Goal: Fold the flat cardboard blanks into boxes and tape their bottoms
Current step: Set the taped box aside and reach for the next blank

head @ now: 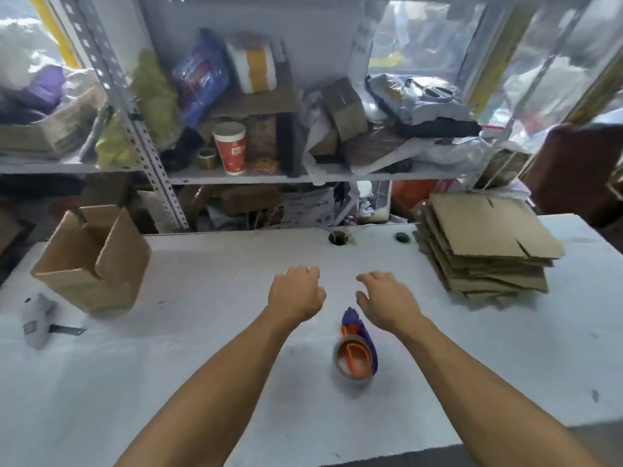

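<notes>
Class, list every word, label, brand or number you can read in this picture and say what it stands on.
None can be read.
Red paper cup: printed label, too blurred.
Blue bag on the shelf: print, too blurred.
White papers behind the table: dark print, too small.
Cardboard blanks, folded box: no print visible.

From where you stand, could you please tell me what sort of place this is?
Probably a small packing or shipping workroom: a stack of flat brown cardboard blanks, an orange and purple tape dispenser on the white worktable, and cluttered metal shelving.

Brown cardboard blanks (pixel 488 237), orange-and-purple tape dispenser (pixel 357 348), white table (pixel 202 332)
</notes>
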